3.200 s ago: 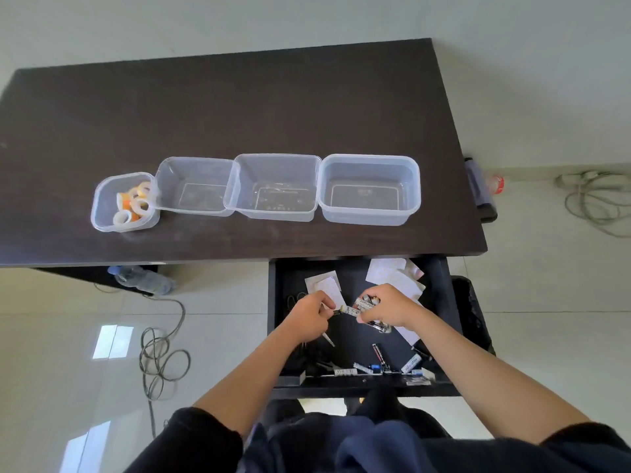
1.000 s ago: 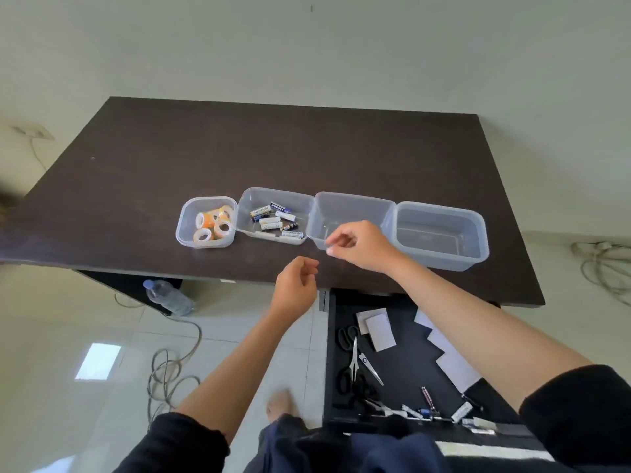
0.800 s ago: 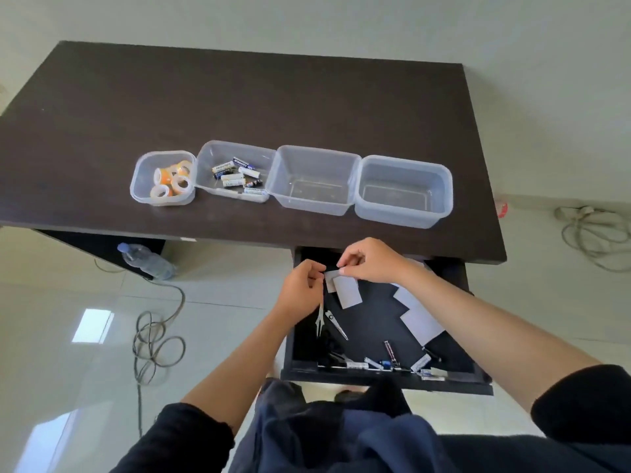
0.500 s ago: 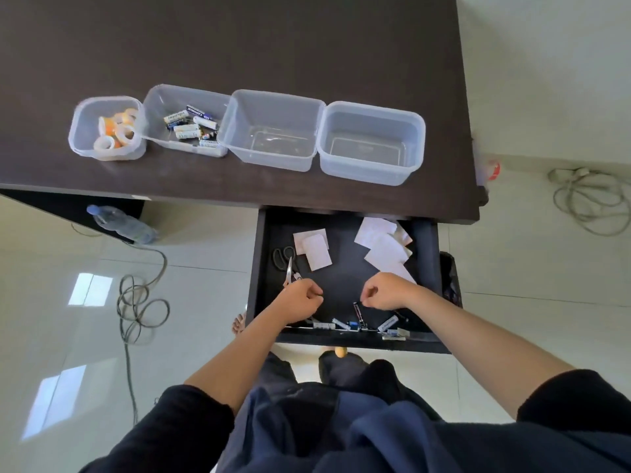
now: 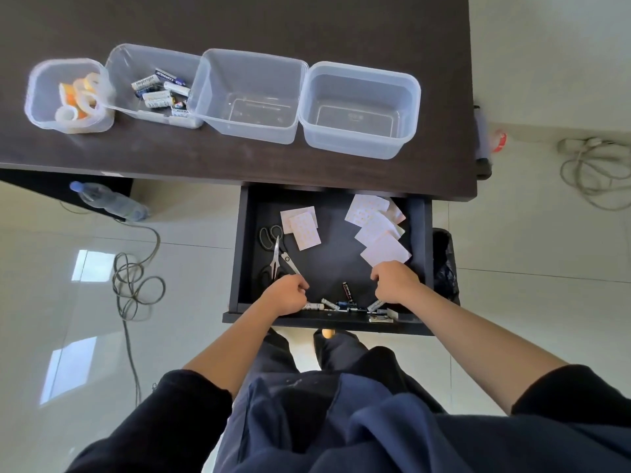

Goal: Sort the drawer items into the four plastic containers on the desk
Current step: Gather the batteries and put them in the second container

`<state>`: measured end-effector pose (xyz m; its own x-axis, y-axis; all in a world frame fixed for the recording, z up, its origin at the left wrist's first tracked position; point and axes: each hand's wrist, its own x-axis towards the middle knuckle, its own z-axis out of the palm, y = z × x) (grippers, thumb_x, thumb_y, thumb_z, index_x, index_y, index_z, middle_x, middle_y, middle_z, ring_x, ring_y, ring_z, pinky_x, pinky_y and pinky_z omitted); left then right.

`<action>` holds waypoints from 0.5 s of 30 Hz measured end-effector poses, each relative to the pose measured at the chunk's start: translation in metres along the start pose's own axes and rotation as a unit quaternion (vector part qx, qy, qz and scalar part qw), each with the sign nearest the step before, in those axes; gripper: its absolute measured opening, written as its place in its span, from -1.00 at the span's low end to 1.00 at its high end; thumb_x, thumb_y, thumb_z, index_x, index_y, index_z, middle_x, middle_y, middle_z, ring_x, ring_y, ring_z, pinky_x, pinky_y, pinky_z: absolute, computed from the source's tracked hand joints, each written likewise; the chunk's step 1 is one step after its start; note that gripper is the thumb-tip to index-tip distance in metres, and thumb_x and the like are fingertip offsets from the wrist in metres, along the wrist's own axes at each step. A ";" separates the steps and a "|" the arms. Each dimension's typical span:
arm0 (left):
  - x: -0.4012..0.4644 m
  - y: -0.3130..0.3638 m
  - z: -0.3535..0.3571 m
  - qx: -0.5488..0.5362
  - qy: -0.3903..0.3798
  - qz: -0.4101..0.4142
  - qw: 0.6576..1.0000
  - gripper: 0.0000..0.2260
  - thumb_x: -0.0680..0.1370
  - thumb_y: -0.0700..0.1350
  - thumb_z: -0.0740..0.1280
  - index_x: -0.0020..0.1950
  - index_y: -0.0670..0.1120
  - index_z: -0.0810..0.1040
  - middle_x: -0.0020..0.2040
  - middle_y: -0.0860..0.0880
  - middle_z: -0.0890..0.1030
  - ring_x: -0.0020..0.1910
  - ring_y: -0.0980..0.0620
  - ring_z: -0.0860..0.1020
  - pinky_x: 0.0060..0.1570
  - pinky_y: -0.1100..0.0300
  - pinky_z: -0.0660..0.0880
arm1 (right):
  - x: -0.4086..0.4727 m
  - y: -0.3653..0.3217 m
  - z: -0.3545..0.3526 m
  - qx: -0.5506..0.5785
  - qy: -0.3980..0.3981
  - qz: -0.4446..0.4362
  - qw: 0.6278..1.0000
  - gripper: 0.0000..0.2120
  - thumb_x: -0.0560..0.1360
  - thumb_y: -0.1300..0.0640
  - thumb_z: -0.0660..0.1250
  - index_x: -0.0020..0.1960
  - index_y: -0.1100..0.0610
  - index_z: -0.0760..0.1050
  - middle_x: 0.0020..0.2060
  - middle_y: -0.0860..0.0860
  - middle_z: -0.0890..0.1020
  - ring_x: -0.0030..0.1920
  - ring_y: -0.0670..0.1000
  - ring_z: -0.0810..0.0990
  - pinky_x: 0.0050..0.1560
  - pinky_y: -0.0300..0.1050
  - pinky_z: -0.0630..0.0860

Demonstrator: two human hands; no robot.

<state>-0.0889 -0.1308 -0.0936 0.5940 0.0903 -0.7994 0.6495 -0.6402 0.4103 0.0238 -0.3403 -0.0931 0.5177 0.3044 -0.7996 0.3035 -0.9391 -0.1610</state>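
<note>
Left hand (image 5: 288,295) is curled by the scissors (image 5: 277,254), grip unclear, loose batteries (image 5: 345,303) at drawer (image 5: 243,247) front judged light, rigid, roll-prone, best pinched mid-body, right hand (image 5: 392,285) fingers curled, contents hidden.

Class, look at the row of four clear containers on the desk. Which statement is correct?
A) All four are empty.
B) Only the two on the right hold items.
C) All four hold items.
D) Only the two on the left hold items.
D: tape rolls fill the leftmost container, batteries lie in the second, and the third and fourth show bare bottoms.
</note>
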 end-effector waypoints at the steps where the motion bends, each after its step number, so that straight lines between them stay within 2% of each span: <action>1: 0.000 -0.001 0.001 0.001 0.003 0.000 1.000 -0.69 0.56 -0.23 0.15 0.28 -0.13 0.49 0.24 -0.11 0.52 0.13 -0.05 0.51 0.11 0.19 0.44 | 0.001 0.004 0.001 0.007 -0.004 -0.007 1.000 -0.84 0.38 0.32 0.23 -0.13 0.18 0.56 -0.14 0.13 0.61 -0.05 0.21 0.55 -0.18 -0.04 0.56; 3: 0.000 -0.002 0.001 0.003 0.010 0.000 1.000 -0.69 0.56 -0.24 0.15 0.27 -0.13 0.49 0.24 -0.11 0.52 0.14 -0.05 0.51 0.13 0.18 0.44 | 0.000 0.010 0.003 0.006 -0.016 -0.012 1.000 -0.65 0.40 0.30 0.24 0.14 0.14 0.57 0.14 0.10 0.61 0.13 0.15 0.56 0.10 0.01 0.56; 6: 0.000 -0.006 -0.005 0.009 0.032 0.004 0.999 -0.68 0.55 -0.25 0.16 0.26 -0.11 0.51 0.22 -0.11 0.53 0.10 -0.05 0.53 0.10 0.14 0.49 | -0.004 0.014 0.007 0.020 -0.038 -0.032 0.999 -0.59 0.43 0.32 0.20 0.23 0.09 0.54 0.24 0.04 0.55 0.23 0.08 0.50 0.23 -0.07 0.48; 9: 0.001 -0.013 -0.018 -0.001 0.042 -0.018 0.999 -0.70 0.56 -0.27 0.15 0.24 -0.10 0.52 0.09 -0.10 0.55 -0.04 -0.03 0.53 -0.10 0.20 0.46 | -0.006 0.012 0.012 0.060 -0.057 -0.046 0.996 -0.59 0.47 0.33 0.14 0.24 0.10 0.54 0.27 0.02 0.54 0.26 0.05 0.48 0.27 -0.16 0.41; 13: 0.003 -0.028 -0.030 -0.019 0.030 -0.011 0.999 -0.70 0.59 -0.28 0.12 0.23 -0.09 0.52 0.19 -0.09 0.52 0.06 -0.01 0.50 0.03 0.21 0.42 | -0.007 -0.001 0.021 0.125 -0.068 -0.067 0.988 -0.56 0.46 0.36 0.09 0.24 0.13 0.54 0.20 0.06 0.58 0.19 0.06 0.52 0.18 -0.21 0.42; 15: 0.002 -0.032 -0.030 -0.024 0.020 -0.004 1.000 -0.71 0.60 -0.29 0.12 0.21 -0.08 0.53 0.17 -0.07 0.50 0.09 -0.02 0.52 0.09 0.19 0.44 | -0.006 -0.008 0.026 0.148 -0.069 -0.071 0.984 -0.57 0.46 0.36 0.13 0.25 0.13 0.52 0.15 0.07 0.59 0.17 0.06 0.53 0.15 -0.22 0.42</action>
<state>-0.0941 -0.0869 -0.0956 0.6063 0.1264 -0.7852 0.6759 -0.6021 0.4250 -0.0028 -0.3388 -0.1017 0.3672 0.4313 -0.8241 0.1090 -0.8999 -0.4223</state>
